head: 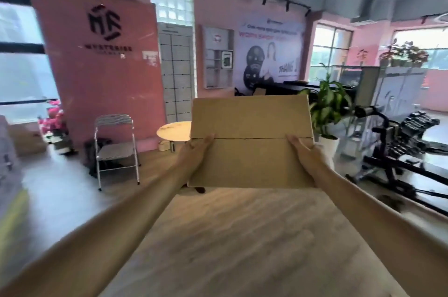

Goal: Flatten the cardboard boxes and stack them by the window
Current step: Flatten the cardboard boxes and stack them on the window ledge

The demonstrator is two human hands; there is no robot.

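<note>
While both arms reach straight forward, the cardboard box (251, 141) is held up in front of the person, above the far edge of a wooden table (242, 243). It appears flattened, its broad brown face turned toward the camera, with a seam running level across the middle of that face. The left hand (197, 151) grips the box at its left edge, thumb lying on the front face just below the seam; the fingers pass behind the cardboard and are hidden. The right hand (306, 153) grips the right edge in the same manner, thumb on the front, fingers out of sight behind. The hands are well apart, one at each side of the box.

Beyond the box stand a small round table (173, 130) and, to its left, a folding chair (116, 149) against a pink wall (101, 78) bearing a dark logo. A potted plant (326, 107) stands just right of the box, with black exercise equipment (400, 149) further right. Windows (331, 49) show in the right background, and another window (19, 59) at the far left. The picture is blurred at its edges.
</note>
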